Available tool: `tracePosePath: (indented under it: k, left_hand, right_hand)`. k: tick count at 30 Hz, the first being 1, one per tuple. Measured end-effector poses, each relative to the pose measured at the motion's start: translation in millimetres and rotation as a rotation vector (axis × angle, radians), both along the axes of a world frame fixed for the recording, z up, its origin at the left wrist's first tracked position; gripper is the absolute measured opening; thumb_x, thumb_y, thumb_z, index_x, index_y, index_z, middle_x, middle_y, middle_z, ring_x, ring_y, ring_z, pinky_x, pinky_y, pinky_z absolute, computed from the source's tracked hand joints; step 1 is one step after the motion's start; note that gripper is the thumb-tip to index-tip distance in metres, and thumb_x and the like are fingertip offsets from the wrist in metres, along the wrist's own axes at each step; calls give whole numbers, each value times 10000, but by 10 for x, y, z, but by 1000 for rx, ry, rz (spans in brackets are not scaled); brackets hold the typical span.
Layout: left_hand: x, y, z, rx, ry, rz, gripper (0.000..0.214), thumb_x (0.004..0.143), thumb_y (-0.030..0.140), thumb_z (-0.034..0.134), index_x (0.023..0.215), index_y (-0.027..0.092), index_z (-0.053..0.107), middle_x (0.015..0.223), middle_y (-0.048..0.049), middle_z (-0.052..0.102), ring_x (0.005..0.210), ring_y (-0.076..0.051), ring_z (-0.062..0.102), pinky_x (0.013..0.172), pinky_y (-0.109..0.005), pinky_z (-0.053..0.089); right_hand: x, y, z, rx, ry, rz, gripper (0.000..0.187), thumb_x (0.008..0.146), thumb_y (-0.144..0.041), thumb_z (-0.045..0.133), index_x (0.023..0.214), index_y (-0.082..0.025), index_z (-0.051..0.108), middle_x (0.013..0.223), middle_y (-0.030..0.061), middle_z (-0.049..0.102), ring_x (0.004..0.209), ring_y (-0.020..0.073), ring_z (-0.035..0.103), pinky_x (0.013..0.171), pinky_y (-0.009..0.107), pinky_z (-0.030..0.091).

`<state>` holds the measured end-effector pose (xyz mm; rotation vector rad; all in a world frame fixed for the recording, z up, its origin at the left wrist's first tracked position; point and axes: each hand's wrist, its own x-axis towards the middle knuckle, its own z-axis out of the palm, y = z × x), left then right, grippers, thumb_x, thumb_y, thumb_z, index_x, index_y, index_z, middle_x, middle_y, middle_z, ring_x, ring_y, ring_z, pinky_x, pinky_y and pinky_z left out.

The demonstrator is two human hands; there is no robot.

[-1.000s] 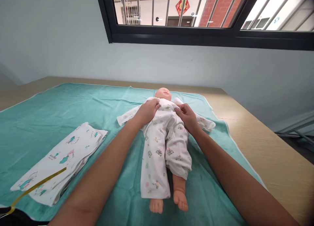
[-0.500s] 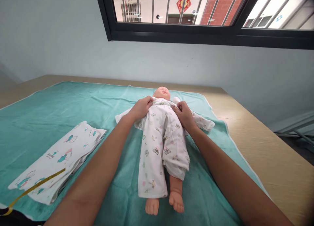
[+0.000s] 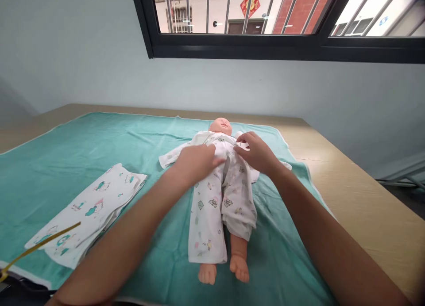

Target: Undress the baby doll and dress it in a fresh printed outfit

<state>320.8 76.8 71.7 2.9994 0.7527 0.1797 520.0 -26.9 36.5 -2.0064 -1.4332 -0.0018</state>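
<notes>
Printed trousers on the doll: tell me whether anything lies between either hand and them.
Nothing visible does. The left hand lies on the printed trousers at the doll's belly, and the right hand pinches their cloth beside it. The folded cloth lies apart on the green towel, off to the left.

Shows a baby doll (image 3: 222, 125) flat on its back on the teal towel (image 3: 99, 142), head toward the wall, dressed in white printed pyjamas (image 3: 212, 204), one trouser leg bunched above the ankle, bare feet out.
</notes>
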Motion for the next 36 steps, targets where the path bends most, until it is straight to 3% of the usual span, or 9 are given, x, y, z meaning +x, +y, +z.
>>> tracePosePath:
  k: [3, 6, 11, 20, 23, 25, 27, 30, 36]
  left_hand:
    - [-173, -237, -159, 67, 53, -50, 449, 912, 609, 451, 866, 185, 591, 780, -57, 651, 655, -229, 642, 513, -287, 344]
    - [-312, -318, -326, 118, 77, -63, 276, 976, 347, 386, 886, 180, 586, 813, -60, 645, 665, -226, 652, 496, -283, 320]
    - [-383, -266, -374, 82, 96, -66, 226, 928, 188, 375, 839, 175, 583, 783, -56, 642, 645, -203, 632, 501, -298, 296]
    - [-588, -165, -375, -164, -171, 38, 345, 964, 401, 413, 712, 202, 539, 729, -23, 627, 655, -181, 577, 559, -296, 366]
    - [-579, -273, -509, -129, -376, -14, 289, 976, 404, 429, 992, 180, 611, 1077, -87, 669, 1011, -228, 620, 827, -356, 491]
    - [-588, -415, -597, -73, -417, -96, 386, 973, 387, 453, 1265, 149, 538, 1421, -148, 509, 1345, -276, 440, 1063, -446, 411]
    - [-640, -602, -666, -59, -351, -190, 559, 956, 423, 488, 1434, 147, 402, 1594, -157, 283, 1491, -306, 206, 1162, -527, 299]
    - [-818, -890, -719, -77, -248, -285, 700, 911, 449, 563, 1501, 170, 308, 1630, -144, 200, 1517, -321, 111, 1184, -594, 244]
    - [-1288, -1160, -675, -176, -327, -193, 402, 881, 394, 624, 1226, 199, 557, 1418, -152, 502, 1342, -312, 443, 1078, -525, 443]
  right_hand:
    - [-341, -76, -2, -73, -78, 138, 354, 947, -400, 453, 1201, -199, 597, 1353, 130, 555, 1254, 296, 515, 1036, 464, 433]
    - [-621, -193, -137, -161, -146, 173, 598, 954, -413, 439, 1474, -124, 378, 1600, 153, 270, 1491, 306, 203, 1191, 503, 246]
    - [-799, -324, -282, -219, -165, 166, 707, 944, -392, 435, 1562, -131, 212, 1644, 86, 125, 1525, 244, 46, 1233, 493, 118]
    - [-575, -151, -204, -104, 134, 169, 662, 963, -564, 380, 1505, -185, 386, 1628, 80, 201, 1518, 300, 87, 1212, 546, 133]
    - [-480, -133, -224, 59, 342, 123, 512, 964, -504, 422, 1377, -227, 540, 1550, 73, 402, 1453, 278, 318, 1184, 496, 265]
    - [-462, -177, -232, 171, 403, 5, 414, 956, -447, 458, 1288, -237, 590, 1453, 70, 525, 1345, 260, 473, 1130, 468, 360]
    - [-526, -291, -225, 228, 313, -44, 367, 946, -412, 494, 1249, -231, 592, 1432, 77, 538, 1321, 260, 489, 1112, 468, 375]
    - [-775, -604, -196, 212, 7, 64, 327, 939, -374, 538, 1225, -219, 570, 1466, 109, 474, 1353, 279, 433, 1100, 474, 373]
    - [-1149, -1353, -235, -57, -190, 200, 161, 948, -346, 561, 852, -217, 550, 893, 47, 623, 729, 167, 584, 622, 299, 462]
